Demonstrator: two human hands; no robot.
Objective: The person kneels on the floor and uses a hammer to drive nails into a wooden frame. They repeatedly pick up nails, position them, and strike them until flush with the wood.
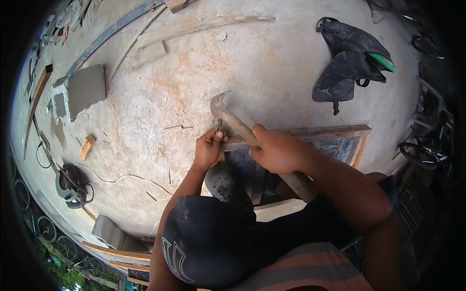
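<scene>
My right hand (pixel 278 149) grips the wooden handle of a hammer (pixel 238 125), its blurred head over my left hand. Near the corner of a wooden frame (pixel 336 130) with dark panels, my left hand (pixel 209 147) pinches something small, probably a nail, between thumb and fingers. The hammer head is close above those fingertips; whether it touches the small piece I cannot tell. The frame lies on the concrete floor, partly hidden by my arm and legs. A grey perforated clog (pixel 220 182) on my foot is beside its left end.
A black bag (pixel 346 62) lies at the upper right. At the left are a broken concrete block (pixel 85 89), a wood offcut (pixel 87 146) and a corded power tool (pixel 71 185). Wood strips (pixel 204 25) and a long metal bar (pixel 109 34) lie at the top.
</scene>
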